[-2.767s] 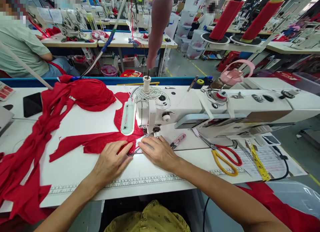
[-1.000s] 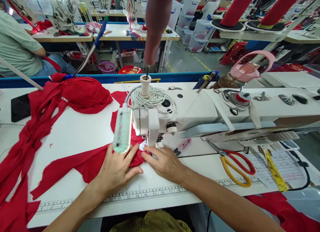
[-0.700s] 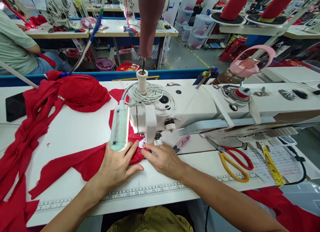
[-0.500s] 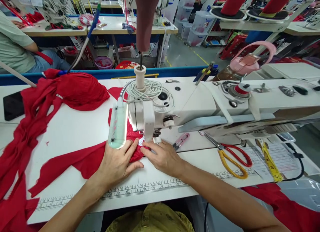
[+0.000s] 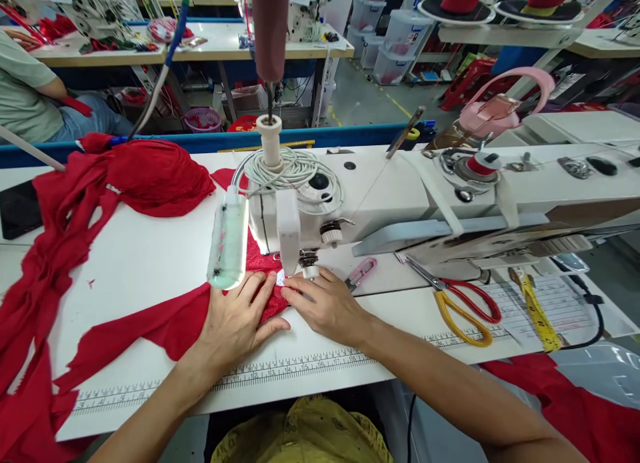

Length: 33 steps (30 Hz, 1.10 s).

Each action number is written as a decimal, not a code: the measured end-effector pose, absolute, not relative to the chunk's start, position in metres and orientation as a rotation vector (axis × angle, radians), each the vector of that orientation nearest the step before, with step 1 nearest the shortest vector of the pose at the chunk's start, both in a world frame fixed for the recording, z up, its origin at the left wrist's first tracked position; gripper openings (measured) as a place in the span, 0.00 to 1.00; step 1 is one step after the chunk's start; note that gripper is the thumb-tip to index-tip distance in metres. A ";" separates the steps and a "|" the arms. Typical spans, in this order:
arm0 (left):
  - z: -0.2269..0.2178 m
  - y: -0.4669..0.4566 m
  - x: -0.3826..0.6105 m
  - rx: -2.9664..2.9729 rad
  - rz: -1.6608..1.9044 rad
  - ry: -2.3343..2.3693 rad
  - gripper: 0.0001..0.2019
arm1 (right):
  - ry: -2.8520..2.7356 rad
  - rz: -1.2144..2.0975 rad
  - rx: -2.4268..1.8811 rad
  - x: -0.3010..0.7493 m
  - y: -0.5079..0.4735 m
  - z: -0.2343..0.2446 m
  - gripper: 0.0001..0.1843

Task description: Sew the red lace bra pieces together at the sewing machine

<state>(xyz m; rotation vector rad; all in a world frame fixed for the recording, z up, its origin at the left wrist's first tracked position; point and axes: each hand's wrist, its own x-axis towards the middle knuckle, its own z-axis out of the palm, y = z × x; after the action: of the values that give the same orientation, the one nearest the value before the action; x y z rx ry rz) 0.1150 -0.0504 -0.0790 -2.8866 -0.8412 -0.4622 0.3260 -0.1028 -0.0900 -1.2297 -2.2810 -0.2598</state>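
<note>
A white sewing machine point(image 5: 400, 203) stands on the white table point(image 5: 145, 250). Under its needle lies a piece of red fabric point(image 5: 150, 320), which stretches off to the left. My left hand point(image 5: 239, 322) lies flat on the fabric with fingers spread, just below the machine's small lamp point(image 5: 228, 240). My right hand point(image 5: 325, 304) rests flat beside it at the presser foot, its fingertips on the fabric's edge and a small white label there. The two hands nearly touch at the needle.
A heap of red fabric point(image 5: 150, 173) sits at the back left, with strips trailing down the left edge. Small pink snips point(image 5: 361, 272), red-and-yellow scissors point(image 5: 463, 306) and a yellow tape measure point(image 5: 533, 310) lie right of my hands. Another person point(image 5: 30, 93) sits at the far left bench.
My hands stay on the fabric at the needle; the left hand slid a little further up onto it. The view has tilted slightly down and closer.
</note>
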 end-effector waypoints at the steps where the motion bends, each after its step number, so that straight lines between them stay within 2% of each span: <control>1: -0.080 -0.050 0.114 -2.897 -0.486 -0.847 0.34 | -2.287 -0.257 -1.232 0.326 -0.103 -0.090 0.10; 13: -0.084 -0.047 0.110 -2.979 -0.597 -0.933 0.35 | -2.282 -0.269 -1.249 0.326 -0.102 -0.091 0.11; 33: -0.086 -0.043 0.111 -2.976 -0.561 -0.853 0.34 | -2.260 -0.323 -1.231 0.326 -0.101 -0.090 0.12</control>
<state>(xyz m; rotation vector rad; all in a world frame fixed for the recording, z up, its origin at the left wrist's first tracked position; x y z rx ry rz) 0.1108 -0.0434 -0.0861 -2.9760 -0.8527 -0.5613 0.3263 -0.1006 -0.0899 -1.2306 -2.2604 -0.3234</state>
